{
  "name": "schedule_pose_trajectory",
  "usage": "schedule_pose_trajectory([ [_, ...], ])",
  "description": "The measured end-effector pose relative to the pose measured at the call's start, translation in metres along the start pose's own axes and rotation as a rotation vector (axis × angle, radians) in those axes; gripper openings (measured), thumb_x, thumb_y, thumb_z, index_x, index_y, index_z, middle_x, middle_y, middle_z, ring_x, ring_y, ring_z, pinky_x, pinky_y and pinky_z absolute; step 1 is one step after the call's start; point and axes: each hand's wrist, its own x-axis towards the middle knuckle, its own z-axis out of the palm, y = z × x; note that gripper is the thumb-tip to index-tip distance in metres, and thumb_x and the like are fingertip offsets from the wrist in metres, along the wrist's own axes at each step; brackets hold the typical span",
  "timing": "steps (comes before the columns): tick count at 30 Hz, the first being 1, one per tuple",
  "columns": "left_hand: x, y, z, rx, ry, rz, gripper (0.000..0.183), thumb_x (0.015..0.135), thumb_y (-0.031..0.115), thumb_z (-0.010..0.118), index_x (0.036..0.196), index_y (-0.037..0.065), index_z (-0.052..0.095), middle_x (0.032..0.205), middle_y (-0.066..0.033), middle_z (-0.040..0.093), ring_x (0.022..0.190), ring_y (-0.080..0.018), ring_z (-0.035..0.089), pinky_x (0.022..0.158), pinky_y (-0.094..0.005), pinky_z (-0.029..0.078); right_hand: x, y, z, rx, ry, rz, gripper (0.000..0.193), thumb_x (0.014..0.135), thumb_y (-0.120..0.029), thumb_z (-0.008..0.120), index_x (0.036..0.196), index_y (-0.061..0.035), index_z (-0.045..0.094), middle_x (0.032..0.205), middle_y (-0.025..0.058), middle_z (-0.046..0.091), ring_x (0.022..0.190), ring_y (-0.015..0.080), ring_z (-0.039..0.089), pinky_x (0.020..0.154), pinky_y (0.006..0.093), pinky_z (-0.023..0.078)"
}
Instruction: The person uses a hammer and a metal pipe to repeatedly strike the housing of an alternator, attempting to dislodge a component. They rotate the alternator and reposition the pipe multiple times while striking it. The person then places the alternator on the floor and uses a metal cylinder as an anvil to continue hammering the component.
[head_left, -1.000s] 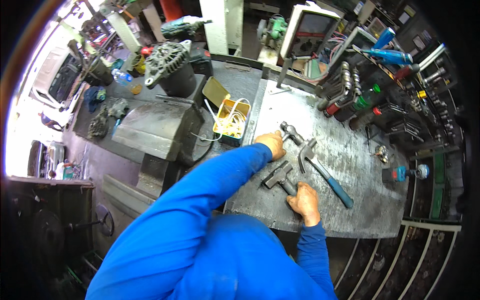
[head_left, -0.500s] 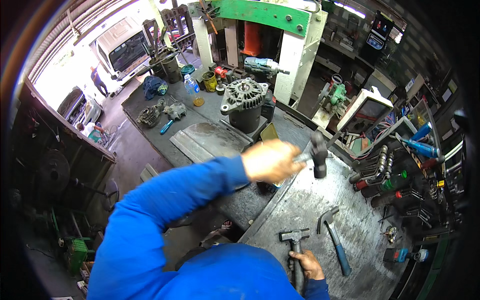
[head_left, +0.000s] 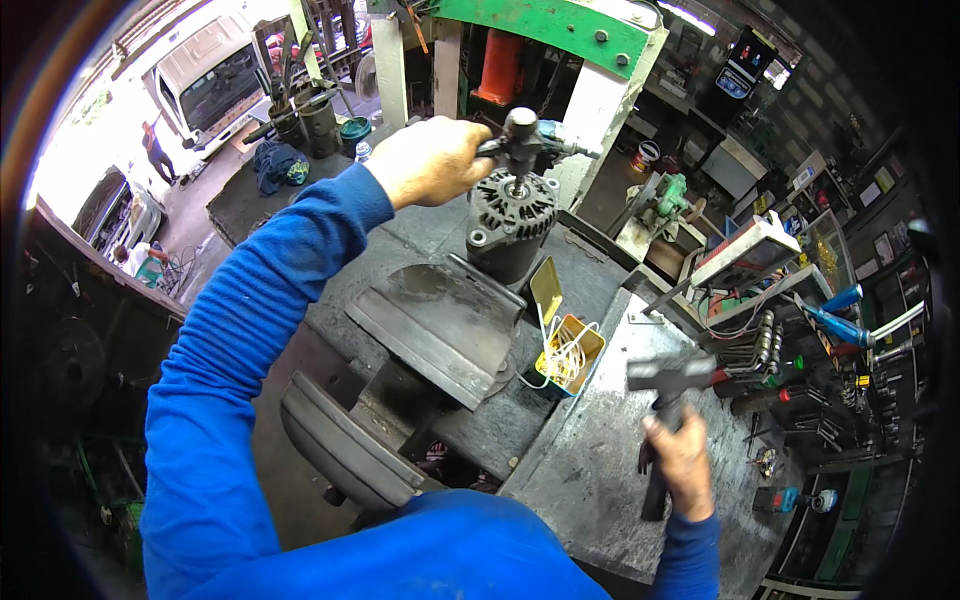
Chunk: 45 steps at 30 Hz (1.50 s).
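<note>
My left hand [head_left: 435, 165] is closed around the handle of a hammer [head_left: 521, 138]. The head of that hammer stands over the shaft on top of an alternator [head_left: 515, 215]; whether it touches is hard to tell. The alternator stands upright on a dark round base behind a big bench vise [head_left: 440, 325]. Over the metal bench top at right, my right hand [head_left: 682, 465] grips a second hammer [head_left: 668, 378], its head blurred by motion. The claw hammer seen earlier on the bench cannot be clearly made out behind that hand.
An open tin [head_left: 575, 355] with a coiled white cord stands right of the vise. A cordless power tool [head_left: 795, 500] lies on the bench's right side, near racked tools. Behind the alternator rises a press frame with a green beam [head_left: 550, 25]. A person [head_left: 157, 152] stands outside, far left.
My left hand has carried its hammer left and away from me, to above the alternator. My right hand has lifted the second hammer and moved it right and farther out.
</note>
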Motion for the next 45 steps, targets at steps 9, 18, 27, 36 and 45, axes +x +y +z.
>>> schedule_pose_trajectory([
  [9,0.018,0.000,-0.008,0.043,-0.227,0.036,0.032,0.098,0.026,0.060,0.107,-0.004,0.068,0.094,-0.0287,0.073,0.094,-0.0448,0.073,0.087,-0.0516,0.059,0.095,-0.247,-0.020,-0.429,0.125,-0.817,0.025,0.085,-0.010,0.073,0.107,0.0008,0.066,0.080,-0.0001,0.061,0.069,0.0090,0.056,0.058,0.0259,0.046],
  [18,0.020,-0.002,-0.003,0.100,-0.213,0.048,0.027,0.098,0.023,0.061,0.108,-0.001,0.068,0.095,-0.0261,0.074,0.093,-0.0433,0.074,0.085,-0.0507,0.060,0.143,-0.353,0.045,-0.802,0.093,-0.848,0.025,0.089,-0.014,0.067,0.109,-0.0001,0.065,0.072,-0.0004,0.057,0.060,0.0089,0.054,0.055,0.0293,0.045],
  [27,0.023,0.000,-0.004,0.139,-0.214,0.092,0.028,0.099,0.023,0.060,0.111,-0.001,0.070,0.091,-0.0260,0.074,0.090,-0.0423,0.074,0.084,-0.0506,0.060,0.144,-0.332,0.040,-0.867,-0.020,-1.073,0.047,0.081,-0.006,0.067,0.126,0.0062,0.063,0.087,0.0150,0.070,0.073,0.0196,0.065,0.073,0.0364,0.056],
  [36,0.030,-0.001,-0.009,0.115,-0.238,0.054,0.030,0.102,0.025,0.060,0.109,-0.003,0.071,0.093,-0.0268,0.074,0.091,-0.0424,0.075,0.084,-0.0493,0.060,0.146,-0.337,0.053,-0.895,-0.034,-0.940,0.042,0.081,-0.009,0.065,0.121,0.0035,0.067,0.083,0.0205,0.072,0.075,0.0295,0.070,0.075,0.0421,0.057],
  [45,0.031,-0.002,-0.006,0.144,-0.249,0.089,0.030,0.101,0.024,0.061,0.109,-0.003,0.070,0.092,-0.0278,0.073,0.091,-0.0431,0.074,0.084,-0.0496,0.060,0.159,-0.344,0.047,-0.920,0.104,-0.803,0.039,0.080,-0.009,0.064,0.116,0.0050,0.067,0.082,0.0183,0.072,0.071,0.0212,0.069,0.071,0.0391,0.056],
])
